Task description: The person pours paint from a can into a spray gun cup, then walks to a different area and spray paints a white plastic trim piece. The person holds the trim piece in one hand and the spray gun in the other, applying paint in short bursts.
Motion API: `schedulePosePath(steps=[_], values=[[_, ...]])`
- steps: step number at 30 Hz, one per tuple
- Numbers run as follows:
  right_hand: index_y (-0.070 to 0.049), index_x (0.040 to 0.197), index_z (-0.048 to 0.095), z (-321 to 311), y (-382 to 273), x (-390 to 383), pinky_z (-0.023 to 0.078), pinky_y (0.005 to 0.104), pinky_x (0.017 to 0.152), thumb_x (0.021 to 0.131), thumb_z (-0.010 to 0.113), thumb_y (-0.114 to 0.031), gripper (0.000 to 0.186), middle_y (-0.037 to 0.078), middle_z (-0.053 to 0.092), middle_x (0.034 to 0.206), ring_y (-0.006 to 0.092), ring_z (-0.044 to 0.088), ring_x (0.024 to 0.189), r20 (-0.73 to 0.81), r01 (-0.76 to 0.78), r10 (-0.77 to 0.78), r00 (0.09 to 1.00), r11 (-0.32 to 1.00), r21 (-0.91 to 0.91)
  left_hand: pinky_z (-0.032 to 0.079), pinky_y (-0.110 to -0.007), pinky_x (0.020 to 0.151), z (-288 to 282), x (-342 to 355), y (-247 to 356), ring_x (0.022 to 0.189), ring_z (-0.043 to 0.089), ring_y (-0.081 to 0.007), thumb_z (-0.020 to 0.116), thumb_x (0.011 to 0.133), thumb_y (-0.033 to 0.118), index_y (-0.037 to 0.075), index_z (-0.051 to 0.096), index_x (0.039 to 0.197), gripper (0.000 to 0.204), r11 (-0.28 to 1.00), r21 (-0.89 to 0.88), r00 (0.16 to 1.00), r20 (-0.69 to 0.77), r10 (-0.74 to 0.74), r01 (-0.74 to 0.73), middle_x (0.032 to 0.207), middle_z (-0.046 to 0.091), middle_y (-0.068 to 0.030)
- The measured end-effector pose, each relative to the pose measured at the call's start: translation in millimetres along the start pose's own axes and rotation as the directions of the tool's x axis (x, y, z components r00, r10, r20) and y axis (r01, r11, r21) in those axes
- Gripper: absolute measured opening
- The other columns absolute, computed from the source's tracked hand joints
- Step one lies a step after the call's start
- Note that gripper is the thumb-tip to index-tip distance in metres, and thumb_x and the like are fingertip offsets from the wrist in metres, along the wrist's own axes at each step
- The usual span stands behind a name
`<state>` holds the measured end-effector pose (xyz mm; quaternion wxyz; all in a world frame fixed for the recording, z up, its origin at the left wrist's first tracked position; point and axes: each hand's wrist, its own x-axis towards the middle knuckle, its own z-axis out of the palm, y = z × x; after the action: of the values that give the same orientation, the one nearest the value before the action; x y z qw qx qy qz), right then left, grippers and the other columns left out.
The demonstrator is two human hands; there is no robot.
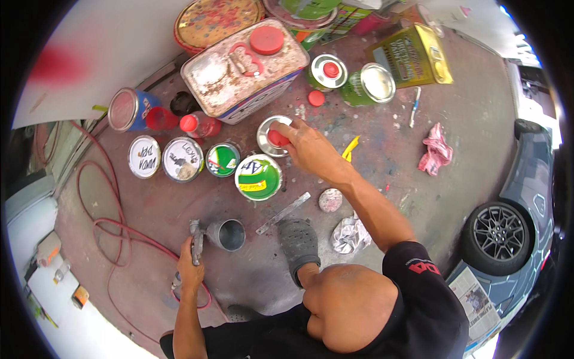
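My left hand (191,268) is closed round the handle of a spray gun (196,239). The gun's grey cup (231,235) faces up with its round mouth showing, and a red air hose (122,230) runs up to the handle. Reaching forward over the floor, my right hand (314,152) has its fingers closed on the red cap (277,138) of a round metal can (263,143). Whether the cap is loose or seated I cannot tell. Close in front of that can stands a paint tin with a green and yellow lid (258,178).
Several tins stand leftward, including a white-lidded one (144,157). Behind is a big stained rectangular can (239,69). A yellow can (412,57), a brush (414,107), a pink rag (436,149), a metal strip (283,213) and crumpled paper (351,234) lie around. A car wheel (499,236) is at right.
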<state>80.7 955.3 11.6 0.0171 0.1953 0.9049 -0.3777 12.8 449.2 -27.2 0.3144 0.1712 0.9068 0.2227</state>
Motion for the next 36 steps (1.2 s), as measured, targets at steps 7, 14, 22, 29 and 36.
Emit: schedulePosePath(steps=[7,14,22,29,36], values=[[0.002,0.147,0.059,4,52,-54,0.057,0.0507,0.099,0.088,0.087,-0.024,0.070,0.028,0.066,0.126,0.0462,0.068,0.116,-0.240,-0.439,0.403,0.883,0.890,-0.121,0.051,-0.048,0.110,3,3,5,0.131,0.066,-0.0452,0.059,0.091,-0.004,0.008,0.054,0.152,0.063,0.999,-0.024,0.999,0.000,0.032,-0.032,0.141,0.068,-0.0236],[0.003,0.148,0.056,-54,66,-43,0.052,0.0525,0.104,0.084,0.090,-0.044,0.086,0.029,0.060,0.127,0.0455,0.058,0.125,-0.619,-0.465,0.247,0.745,0.859,-0.217,0.051,-0.048,0.111,-1,3,7,0.131,0.066,-0.0452,0.063,0.092,-0.001,0.009,0.054,0.152,0.062,0.998,-0.039,0.999,0.019,-0.038,0.039,0.142,0.068,-0.0243],[0.014,0.149,0.054,-154,112,31,0.045,0.0527,0.119,0.066,0.090,-0.075,0.127,0.037,0.055,0.151,0.0474,0.051,0.146,-0.529,-0.705,0.526,0.665,0.675,-0.216,0.052,-0.048,0.109,4,5,1,0.129,0.067,-0.0440,0.062,0.093,0.000,0.007,0.056,0.150,0.058,1.000,-0.003,1.000,0.010,0.013,-0.013,0.138,0.070,-0.0244],[-0.003,0.156,0.056,-148,122,18,0.046,0.0559,0.117,0.068,0.088,-0.063,0.111,0.029,0.057,0.149,0.0482,0.053,0.139,-0.364,-0.438,0.272,0.891,0.730,-0.526,0.052,-0.047,0.109,3,4,0,0.129,0.068,-0.0438,0.062,0.093,0.000,0.007,0.056,0.150,0.058,0.999,-0.009,0.999,-0.011,0.040,-0.040,0.138,0.070,-0.0240],[-0.011,0.144,0.069,-98,133,25,0.034,0.0618,0.115,0.078,0.085,-0.066,0.087,0.023,0.055,0.144,0.0431,0.046,0.139,-0.704,-0.480,0.119,0.700,0.809,-0.340,0.052,-0.047,0.109,3,4,-7,0.128,0.068,-0.0438,0.062,0.093,0.000,0.007,0.056,0.151,0.058,1.000,-0.012,1.000,0.002,0.012,-0.012,0.138,0.069,-0.0243]])
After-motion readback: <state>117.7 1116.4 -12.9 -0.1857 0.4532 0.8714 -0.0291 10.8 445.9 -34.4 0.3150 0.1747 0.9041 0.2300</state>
